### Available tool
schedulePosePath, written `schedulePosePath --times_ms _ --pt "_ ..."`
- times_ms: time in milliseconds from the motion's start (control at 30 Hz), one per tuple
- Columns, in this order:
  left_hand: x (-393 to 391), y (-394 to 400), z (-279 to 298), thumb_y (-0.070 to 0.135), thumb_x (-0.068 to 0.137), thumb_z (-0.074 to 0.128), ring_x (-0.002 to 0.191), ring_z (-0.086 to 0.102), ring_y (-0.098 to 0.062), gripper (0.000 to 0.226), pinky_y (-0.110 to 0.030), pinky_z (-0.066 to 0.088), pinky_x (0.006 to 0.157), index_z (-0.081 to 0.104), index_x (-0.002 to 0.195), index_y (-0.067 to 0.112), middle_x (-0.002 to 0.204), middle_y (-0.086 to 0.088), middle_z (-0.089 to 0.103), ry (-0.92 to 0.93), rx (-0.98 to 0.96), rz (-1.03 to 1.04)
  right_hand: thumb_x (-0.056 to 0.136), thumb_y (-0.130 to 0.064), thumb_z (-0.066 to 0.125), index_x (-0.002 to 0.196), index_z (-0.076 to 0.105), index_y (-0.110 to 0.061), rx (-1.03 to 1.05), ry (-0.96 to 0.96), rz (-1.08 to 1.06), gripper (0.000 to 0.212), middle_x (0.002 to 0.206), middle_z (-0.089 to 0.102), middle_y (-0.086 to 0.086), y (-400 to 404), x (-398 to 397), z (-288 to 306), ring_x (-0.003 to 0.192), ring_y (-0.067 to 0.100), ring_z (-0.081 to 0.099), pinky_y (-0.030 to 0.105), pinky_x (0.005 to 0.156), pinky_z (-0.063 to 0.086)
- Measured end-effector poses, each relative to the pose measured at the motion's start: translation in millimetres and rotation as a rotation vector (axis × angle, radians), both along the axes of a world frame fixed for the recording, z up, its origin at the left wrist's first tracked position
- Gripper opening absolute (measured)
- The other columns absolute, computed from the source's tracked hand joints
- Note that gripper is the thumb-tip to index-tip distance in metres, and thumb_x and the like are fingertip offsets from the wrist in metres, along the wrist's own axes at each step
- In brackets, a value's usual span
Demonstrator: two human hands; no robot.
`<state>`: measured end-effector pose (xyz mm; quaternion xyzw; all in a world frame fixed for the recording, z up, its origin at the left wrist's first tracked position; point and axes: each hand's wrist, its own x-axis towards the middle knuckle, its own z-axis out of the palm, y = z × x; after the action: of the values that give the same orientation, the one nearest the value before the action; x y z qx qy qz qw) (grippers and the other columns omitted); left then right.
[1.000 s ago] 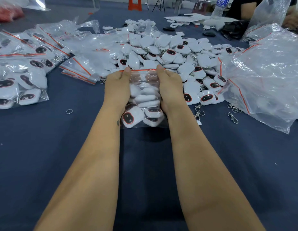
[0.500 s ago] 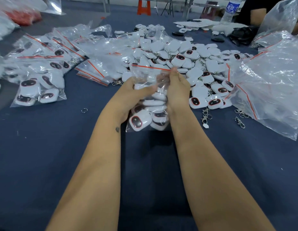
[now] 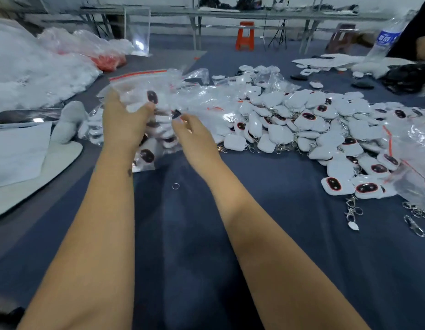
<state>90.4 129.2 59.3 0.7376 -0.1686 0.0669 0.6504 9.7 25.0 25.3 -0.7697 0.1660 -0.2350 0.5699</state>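
A clear zip bag with a red seal strip, filled with white keychain pieces with dark oval faces, hangs over the blue table at the left of centre. My left hand grips the bag's upper part, thumb on its front. My right hand is just right of the bag with its fingers loosely bent, and holds nothing that I can see. A large loose pile of the same white keychains lies to the right.
Filled bags lie behind my left hand, beside a white sheet. A big clear bag sits at the right edge. A loose ring and metal clasps lie on the cloth. A water bottle and another person's arm are far right.
The filled bag has been carried up and to the left toward the stacked bags. My right hand has come off the bag's top; my left hand alone holds it. The view has swung left.
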Motion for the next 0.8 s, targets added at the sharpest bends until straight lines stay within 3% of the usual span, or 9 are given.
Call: schedulePosePath --times_ms 100,200,267,333,400,500,633,800 --pt "17.2 1.9 -4.0 0.015 0.082 0.069 0.118 0.053 -0.021 0.083 -0.034 0.045 0.101 0.024 0.152 0.021 0.136 -0.006 0.05 -0.03 0.248 0.17 0.096 -0.036 0.053 0.142 0.045 -0.019 -0.521 0.182 -0.087 0.05 0.145 0.045 0.01 -15.5 6.0 -11.6 0.137 0.03 0.035 0.042 0.112 0.029" --pt "5.6 -9.4 -7.2 0.011 0.082 0.066 0.147 0.02 -0.034 0.09 -0.04 0.016 0.121 0.015 0.156 0.02 0.155 -0.012 0.032 -0.152 0.409 0.38 0.099 -0.043 0.044 0.154 0.023 -0.027 -0.808 0.457 0.009 0.061 0.163 0.014 0.008 -37.5 -2.0 -27.4 0.15 0.026 0.007 0.046 0.121 0.003" --pt "-10.8 -25.6 -11.2 0.005 0.083 0.059 0.148 0.015 -0.034 0.075 -0.031 0.007 0.12 0.029 0.151 0.015 0.155 -0.013 0.032 -0.323 0.353 0.381 0.099 -0.046 0.042 0.149 0.034 -0.029 -0.91 0.507 0.04 0.053 0.159 0.025 0.003 -47.0 -8.0 -35.2 0.15 0.023 0.012 0.05 0.121 0.002" --pt "-29.3 -46.4 -19.7 -0.004 0.078 0.049 0.138 0.035 -0.026 0.058 -0.019 0.017 0.113 0.049 0.136 0.009 0.143 -0.013 0.046 -0.465 0.234 0.229 0.097 -0.04 0.048 0.131 0.054 -0.029 -0.952 0.424 -0.014 0.036 0.142 0.046 -0.002 -53.4 -15.4 -36.2 0.139 0.022 0.032 0.048 0.117 0.012" --pt "-46.9 -68.4 -28.6 -0.008 0.077 0.041 0.116 0.05 -0.009 0.049 -0.01 0.031 0.101 0.062 0.116 0.013 0.123 -0.001 0.06 -0.392 0.139 0.013 0.096 -0.029 0.051 0.113 0.064 -0.026 -1.019 0.352 -0.106 0.022 0.124 0.057 -0.003 -63.0 -27.3 -33.6 0.12 0.022 0.048 0.04 0.105 0.025" --pt "-71.6 -98.8 -42.0 -0.001 0.084 0.041 0.092 0.053 0.013 0.042 0.0 0.036 0.077 0.063 0.094 0.034 0.103 0.019 0.064 -0.136 0.182 -0.188 0.089 -0.011 0.046 0.096 0.065 -0.021 -1.018 0.349 -0.204 0.023 0.104 0.064 -0.001 -82.8 -56.7 -30.6 0.102 0.025 0.054 0.037 0.09 0.034" --pt "-99.8 -126.7 -61.3 0.008 0.086 0.046 0.09 0.06 -0.009 0.031 -0.023 0.046 0.077 0.064 0.086 0.033 0.097 0.009 0.068 -0.071 0.338 -0.291 0.083 -0.003 0.049 0.094 0.064 -0.016 -0.914 0.292 -0.273 0.023 0.088 0.068 0.005 -99.9 -96.7 -27.0 0.089 0.034 0.059 0.037 0.073 0.035" --pt "-114.0 -127.0 -70.4 0.027 0.086 0.054 0.091 0.06 -0.017 0.013 -0.032 0.047 0.078 0.064 0.093 0.028 0.091 0.01 0.067 -0.205 0.515 -0.392 0.084 -0.003 0.054 0.104 0.064 -0.01 -0.574 0.14 -0.382 0.023 0.096 0.07 0.01 -102.0 -119.2 -30.5 0.094 0.032 0.062 0.046 0.084 0.047"
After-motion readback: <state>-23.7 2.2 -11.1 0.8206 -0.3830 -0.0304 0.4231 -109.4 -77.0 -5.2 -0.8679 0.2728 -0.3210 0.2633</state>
